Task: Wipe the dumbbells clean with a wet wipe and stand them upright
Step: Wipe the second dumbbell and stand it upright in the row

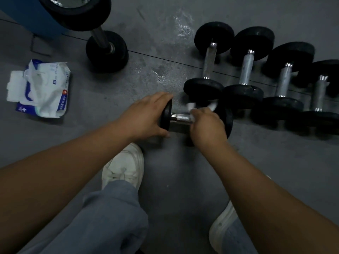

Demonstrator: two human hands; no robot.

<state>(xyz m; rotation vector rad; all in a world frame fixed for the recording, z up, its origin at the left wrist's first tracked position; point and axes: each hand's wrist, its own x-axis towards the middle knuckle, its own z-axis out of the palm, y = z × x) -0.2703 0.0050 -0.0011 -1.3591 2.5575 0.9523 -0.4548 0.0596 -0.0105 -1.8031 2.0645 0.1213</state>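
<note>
Grey floor [165, 171] lies bare around held dumbbell [180, 119].

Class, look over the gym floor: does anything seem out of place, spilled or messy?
Yes. The wipe packet at left lies torn open, wipes spilling out. Wet patches glisten on the floor beyond the dumbbell row.

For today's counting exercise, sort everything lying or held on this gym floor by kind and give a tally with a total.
Black dumbbells with metal handles: 6 (one in the hands, four in a row, one larger)
White wet wipe in use: 1
White-and-blue wet wipe packet: 1
Total: 8
</note>
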